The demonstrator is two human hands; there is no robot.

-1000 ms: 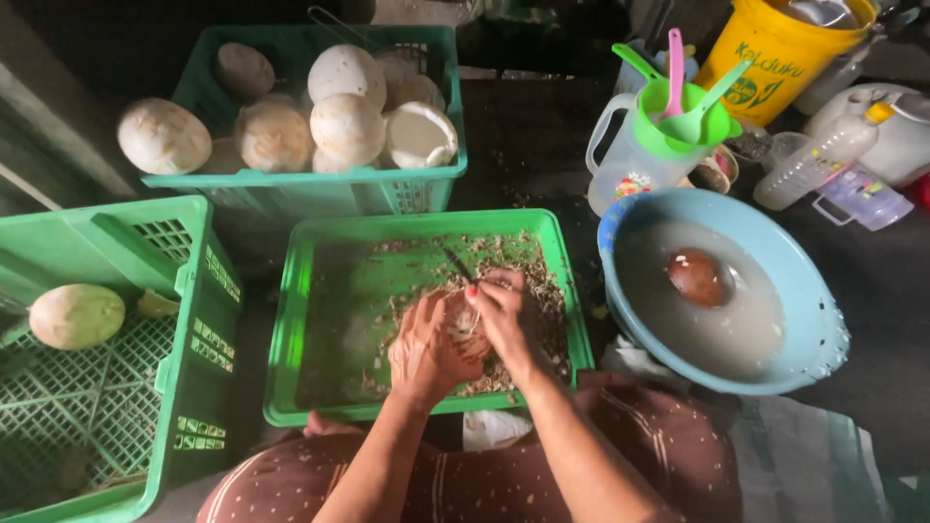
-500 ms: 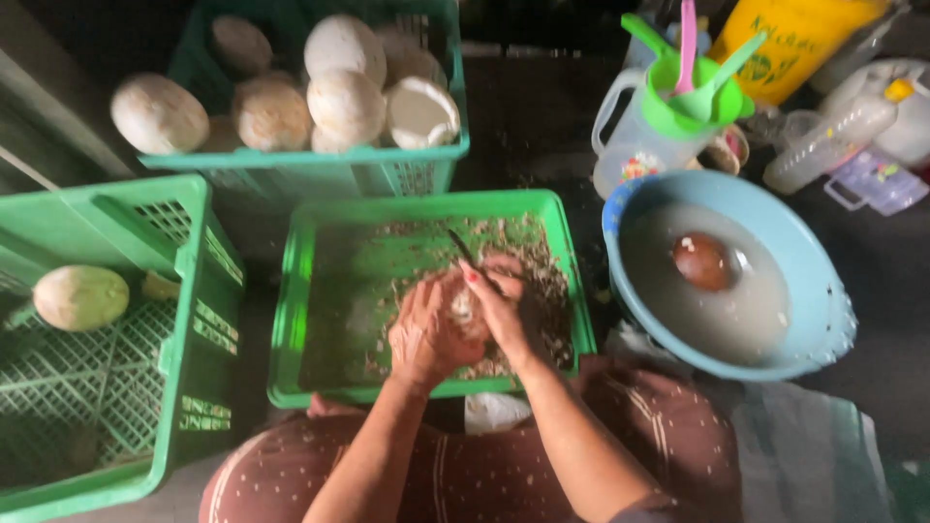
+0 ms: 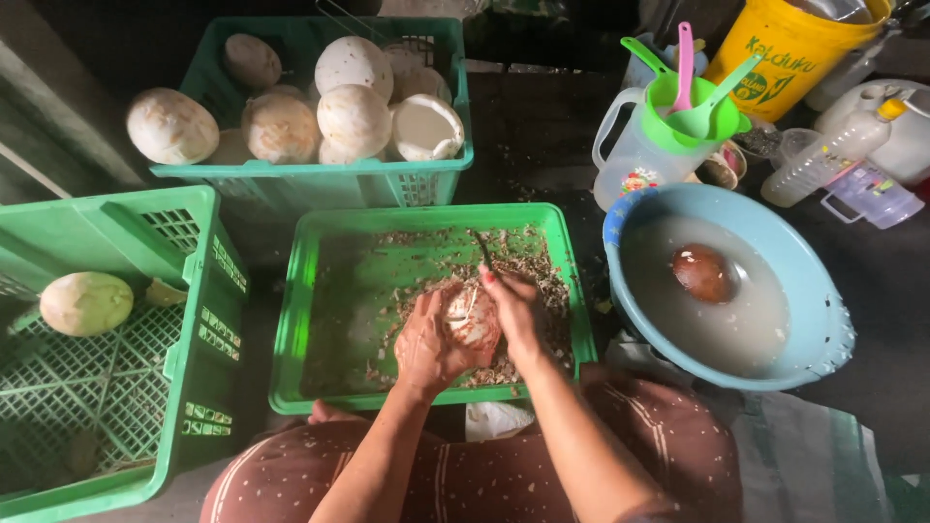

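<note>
Both hands sit lower in the green tray than a second ago, nearer its front wall; coconut rides with them.

Left hand: fingers wrapped tight around the peeled coconut, cupping it from the left and below.
Right hand: fingers closed on a dark-bladed knife; blade sticks out past the fingertips, toward the tray's far wall. Right fingers touch the coconut's right side.
Coconut is pinched between both sets of fingers, just above the shavings littering the tray floor.

Right of the right fingers: blue basin of cloudy water, one brown coconut in it. Beyond the fingertips: green crate heaped with pale coconuts. Well left of the left fingers: second green crate holding a single pale coconut.
</note>
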